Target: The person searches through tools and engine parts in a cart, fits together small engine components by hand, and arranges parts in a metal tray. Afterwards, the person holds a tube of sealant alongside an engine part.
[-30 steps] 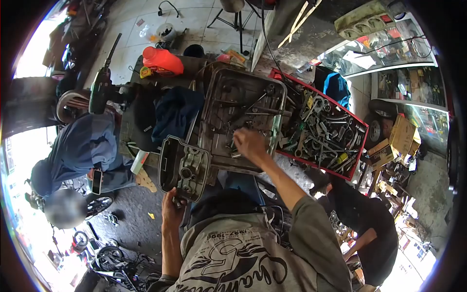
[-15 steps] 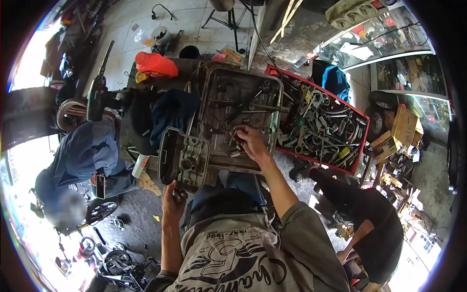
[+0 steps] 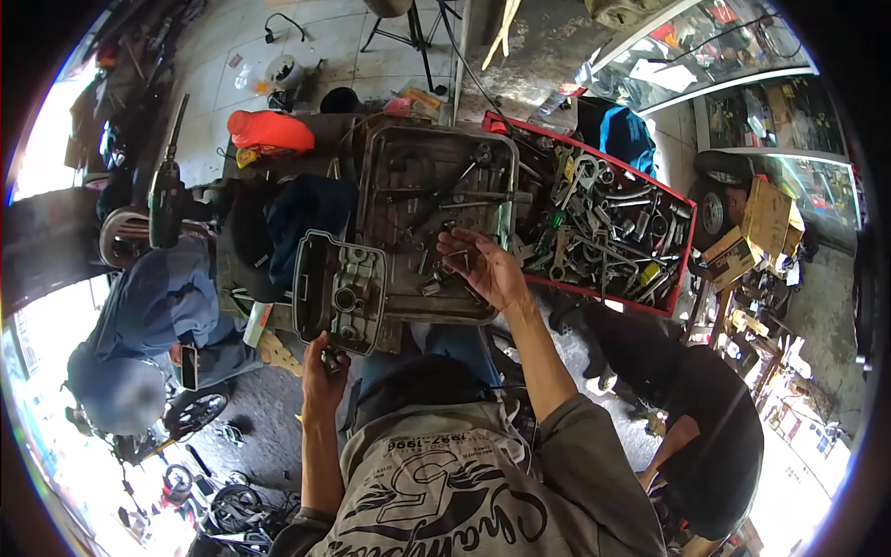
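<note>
My left hand point(image 3: 324, 371) is closed around small metal parts whose kind I cannot make out, by the lower edge of a metal engine cover point(image 3: 344, 297). The cover lies with its hollow side up, overlapping the left side of a worn metal tray point(image 3: 436, 304). Over the tray's lower right, my right hand point(image 3: 489, 269) is turned palm up, fingers partly curled. A small thin metal piece seems to lie in its fingers, too small to name. Below it in the tray are small loose parts point(image 3: 432, 281); longer tools point(image 3: 444, 206) lie farther back.
A red-rimmed crate point(image 3: 682, 265) full of wrenches and sockets stands right of the tray. Dark cloth point(image 3: 311, 218), an orange bottle point(image 3: 274, 132) and a power drill point(image 3: 167, 204) are on the left. One person point(image 3: 162, 302) holds a phone at left; another person point(image 3: 705, 427) bends at right.
My right hand has turned from fingers-down over the tray parts to palm up. My left hand stays by the cover. The whole view has shifted slightly.
</note>
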A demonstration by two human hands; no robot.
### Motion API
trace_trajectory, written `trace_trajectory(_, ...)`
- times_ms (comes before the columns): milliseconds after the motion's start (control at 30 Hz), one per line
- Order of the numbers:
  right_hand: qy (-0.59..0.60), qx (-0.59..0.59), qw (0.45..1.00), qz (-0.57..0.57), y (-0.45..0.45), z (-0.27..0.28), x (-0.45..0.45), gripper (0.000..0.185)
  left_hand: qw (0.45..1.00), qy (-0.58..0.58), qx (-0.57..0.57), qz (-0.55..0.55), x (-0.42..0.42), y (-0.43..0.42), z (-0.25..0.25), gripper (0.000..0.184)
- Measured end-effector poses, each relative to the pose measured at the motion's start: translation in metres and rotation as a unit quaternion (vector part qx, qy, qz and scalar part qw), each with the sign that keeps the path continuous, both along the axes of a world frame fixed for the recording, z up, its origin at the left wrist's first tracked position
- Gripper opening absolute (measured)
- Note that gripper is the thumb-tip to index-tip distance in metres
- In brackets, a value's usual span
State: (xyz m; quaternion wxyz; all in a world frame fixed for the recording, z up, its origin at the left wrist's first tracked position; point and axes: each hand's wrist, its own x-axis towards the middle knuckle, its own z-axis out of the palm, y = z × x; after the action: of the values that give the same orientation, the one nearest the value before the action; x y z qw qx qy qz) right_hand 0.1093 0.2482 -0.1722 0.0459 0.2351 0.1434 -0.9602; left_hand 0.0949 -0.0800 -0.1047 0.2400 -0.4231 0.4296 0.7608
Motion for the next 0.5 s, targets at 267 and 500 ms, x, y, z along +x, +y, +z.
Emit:
trace_trajectory(267,0.038,-0.032,0.999,-0.003,0.008,-0.004,0.010,0.045,1.000,0.002,-0.005,-0.025,0.000,0.003,-0.003,0.014)
trace_trajectory(500,0.034,-0.019,0.999,-0.015,0.014,-0.011,0.011,0.040,1.000,-0.006,-0.004,-0.021,-0.003,0.009,-0.012,0.013)
